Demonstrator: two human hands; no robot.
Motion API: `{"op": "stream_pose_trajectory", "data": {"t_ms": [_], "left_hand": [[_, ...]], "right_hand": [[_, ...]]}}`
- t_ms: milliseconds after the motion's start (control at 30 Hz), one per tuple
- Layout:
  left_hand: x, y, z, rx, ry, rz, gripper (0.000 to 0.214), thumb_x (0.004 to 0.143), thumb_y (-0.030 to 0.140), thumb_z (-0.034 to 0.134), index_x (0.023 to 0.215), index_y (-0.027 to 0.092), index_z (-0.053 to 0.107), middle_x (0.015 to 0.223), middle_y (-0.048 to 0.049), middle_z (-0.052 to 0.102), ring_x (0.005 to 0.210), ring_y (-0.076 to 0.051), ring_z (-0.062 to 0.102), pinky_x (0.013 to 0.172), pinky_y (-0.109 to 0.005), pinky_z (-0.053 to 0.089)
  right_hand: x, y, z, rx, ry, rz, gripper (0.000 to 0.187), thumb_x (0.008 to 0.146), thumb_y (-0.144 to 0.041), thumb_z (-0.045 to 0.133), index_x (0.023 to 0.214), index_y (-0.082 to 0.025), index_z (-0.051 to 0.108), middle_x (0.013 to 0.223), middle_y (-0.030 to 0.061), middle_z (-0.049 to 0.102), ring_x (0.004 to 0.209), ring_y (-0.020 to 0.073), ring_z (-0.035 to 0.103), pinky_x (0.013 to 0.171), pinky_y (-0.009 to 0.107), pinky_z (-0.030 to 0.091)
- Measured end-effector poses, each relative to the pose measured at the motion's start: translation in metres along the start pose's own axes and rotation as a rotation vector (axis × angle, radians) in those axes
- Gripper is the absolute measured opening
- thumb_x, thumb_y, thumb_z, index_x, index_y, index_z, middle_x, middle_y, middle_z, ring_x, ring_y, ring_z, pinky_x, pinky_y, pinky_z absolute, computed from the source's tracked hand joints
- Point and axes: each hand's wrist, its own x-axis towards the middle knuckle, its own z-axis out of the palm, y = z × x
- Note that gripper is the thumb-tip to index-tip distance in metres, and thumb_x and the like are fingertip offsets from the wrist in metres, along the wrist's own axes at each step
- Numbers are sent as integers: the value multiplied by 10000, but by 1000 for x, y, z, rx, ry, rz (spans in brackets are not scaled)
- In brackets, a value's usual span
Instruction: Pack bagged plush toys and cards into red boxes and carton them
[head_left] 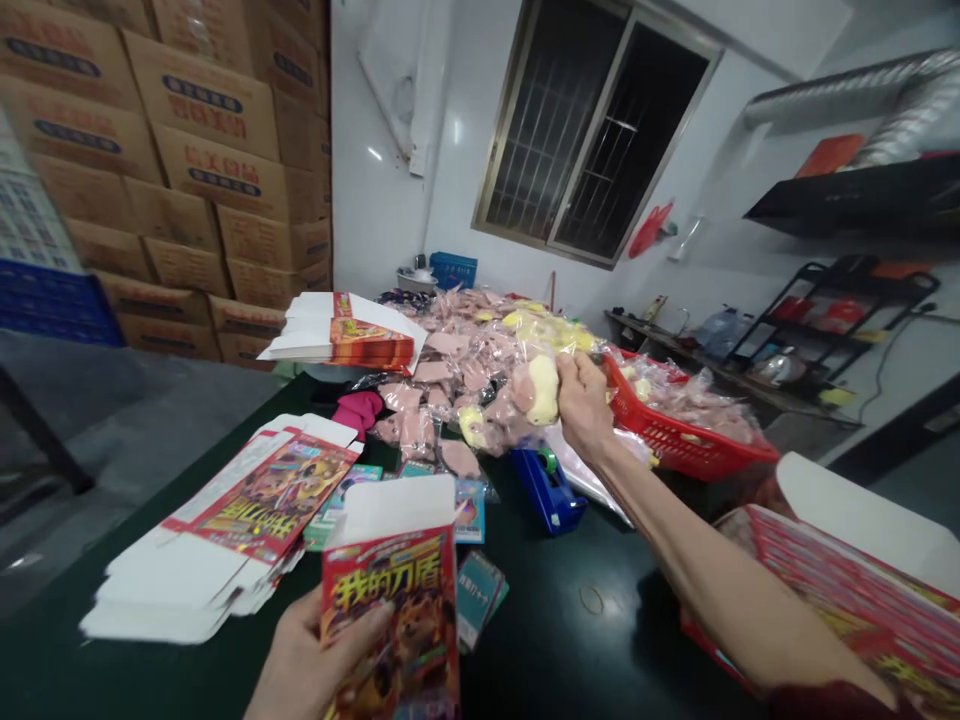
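left grip (300, 660) clamped on red printed cardboard carton (394, 600), top flap open, held upright low and near | right grip (583, 400) closed on pale yellow soft toy in clear bag (544, 388), held at edge of pink-and-yellow packet heap (465, 370) on dark green bench (570, 640)

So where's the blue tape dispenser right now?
In the head view the blue tape dispenser stands mid-frame on the dark table, just below the right hand, between the pink packet pile and the red basket.

Your green table (570, 640) carries flat cartons (225, 530) at lower left, pink packets (472, 375) heaped mid-frame, a blue tape dispenser (551, 490), and a red basket (679, 440) right of centre.
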Motion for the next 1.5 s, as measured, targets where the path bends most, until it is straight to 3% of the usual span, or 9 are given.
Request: {"op": "stream_pose_trajectory", "data": {"t_ms": [67,233,333,567,767,900,1067,1233,1500], "left_hand": [[-5,11,6,85,-79,70,426,512,470,796,763,142,691,711,-86,733,635,-269,686,565,-314,569],[-15,32,7,159,-320,147,396,604,387,765,904,141,685,848,-85,738,751,-256,692,669,-313,565],[-21,35,2,167,-448,111,350,664,347,739,944,150,665,877,-74,735,769,-245,693,697,-330,562],[-28,33,6,240,-578,153,356,693,321,728,988,146,631,940,-70,720,829,-241,682,749,-350,550],[-30,30,23,264,-666,192,301,672,302,746,922,152,670,874,-50,732,762,-198,682,697,-301,553],[-28,13,24,98,-567,214,228,635,285,773,799,145,699,791,-48,739,693,-186,685,663,-287,561],[-25,3,13,17,-383,271,298,602,293,791,839,138,702,795,-62,741,694,-202,688,652,-296,565],[-24,20,5,210,-378,387,311,619,281,779,890,160,690,776,-20,725,681,-162,661,641,-247,539],[-22,14,1,276,-297,434,281,639,313,761,830,137,652,715,-16,685,634,-147,626,595,-239,519]], "right_hand": [[-22,-19,-8,60,-67,-46,304,891,-324,367,616,-233,275,578,-51,324,523,103,339,498,221,321],[-46,-63,-37,103,-614,-487,235,855,-277,469,632,-205,487,590,-44,471,538,83,416,536,217,308],[-48,-82,-53,55,-808,-621,249,846,-317,534,621,-212,540,554,-62,476,497,63,378,529,214,262],[-60,-105,-66,-496,-1183,-962,170,807,-173,581,638,-179,592,541,-21,543,474,80,339,524,277,170],[-80,-151,-54,-682,-1216,-1099,155,851,-92,463,860,-125,615,675,62,637,603,142,518,554,282,289],[-75,-178,-68,-519,-993,-1107,249,873,-174,487,1115,-160,549,932,62,637,834,186,591,688,310,424],[-77,-146,-92,-321,-544,-851,357,863,-315,560,1182,-162,512,1163,93,557,1109,258,529,853,388,466],[-107,-107,-79,-41,-570,-734,128,869,-159,547,991,-161,586,878,39,651,809,139,603,718,259,486],[-137,-100,-57,102,-579,-776,127,861,-64,487,899,-137,585,817,50,615,776,136,562,685,256,478]]}}
